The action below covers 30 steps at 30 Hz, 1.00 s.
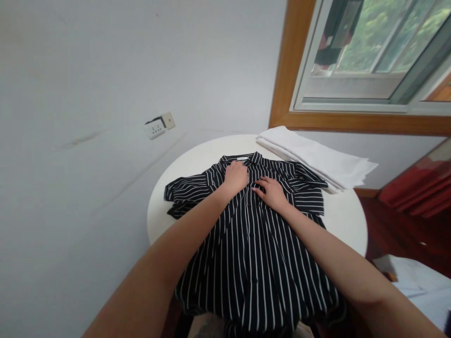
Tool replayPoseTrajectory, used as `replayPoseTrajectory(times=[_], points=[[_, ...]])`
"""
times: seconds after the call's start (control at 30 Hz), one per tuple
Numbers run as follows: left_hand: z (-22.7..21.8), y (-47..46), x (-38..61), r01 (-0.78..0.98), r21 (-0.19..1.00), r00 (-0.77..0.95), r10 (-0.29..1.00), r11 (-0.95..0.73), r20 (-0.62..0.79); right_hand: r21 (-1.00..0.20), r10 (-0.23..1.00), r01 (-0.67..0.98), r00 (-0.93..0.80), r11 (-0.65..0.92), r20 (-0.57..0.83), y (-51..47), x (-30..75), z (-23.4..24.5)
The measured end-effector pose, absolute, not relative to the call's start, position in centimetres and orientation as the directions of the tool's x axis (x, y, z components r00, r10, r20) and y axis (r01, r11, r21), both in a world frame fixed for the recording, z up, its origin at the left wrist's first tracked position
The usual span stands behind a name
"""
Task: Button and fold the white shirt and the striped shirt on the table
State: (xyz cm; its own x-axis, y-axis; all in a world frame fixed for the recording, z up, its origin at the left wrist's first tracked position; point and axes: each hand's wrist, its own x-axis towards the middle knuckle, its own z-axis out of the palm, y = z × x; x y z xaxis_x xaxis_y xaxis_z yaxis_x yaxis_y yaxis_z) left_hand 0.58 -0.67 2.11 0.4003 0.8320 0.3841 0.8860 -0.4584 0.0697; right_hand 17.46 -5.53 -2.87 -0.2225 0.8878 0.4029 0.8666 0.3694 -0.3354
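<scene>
A black shirt with white stripes point(252, 244) is spread front side up, its collar toward the wall and its hem hanging over the near edge of the table. Just below the collar, my left hand point(237, 174) is closed at the shirt's front, its fingertips hidden beneath the knuckles. My right hand point(272, 192) rests on the chest to the right of the buttoned front, its fingers apart and slightly bent. Both sleeves stretch out sideways, with the left one partly folded over itself.
The shirt lies on a round white table point(162, 213) against the wall. A folded white cloth point(313, 155) sits at its back right, touching the right sleeve. A wall socket point(154, 128) is behind on the left, a wood-framed window point(352, 117) at right. More white fabric point(419, 281) shows lower right.
</scene>
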Motion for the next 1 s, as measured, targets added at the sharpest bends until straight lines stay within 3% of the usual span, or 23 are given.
replayPoseTrajectory(times=[0.13, 0.33, 0.8, 1.0], points=[[-0.1, -2.7, 0.7, 0.849, 0.303, 0.327, 0.880, -0.433, 0.344, -0.365, 0.877, 0.838, -0.243, 0.405, 0.413, -5.6, 17.6, -2.7], [-1.7, -3.1, -2.3, 0.659, 0.467, 0.424, 0.805, -0.589, 0.415, -0.431, 0.883, 0.805, -0.225, 0.407, 0.412, -5.5, 17.9, -2.4], [-1.4, -3.1, -3.1, 0.601, 0.489, 0.482, 0.775, -0.632, 0.409, -0.490, 0.863, 0.734, -0.264, 0.469, 0.430, -4.9, 18.1, -2.5], [-1.5, -2.3, -3.6, 0.486, 0.560, 0.582, 0.727, -0.671, 0.364, -0.507, 0.832, 0.687, -0.278, 0.521, 0.480, -5.0, 18.2, -2.3]])
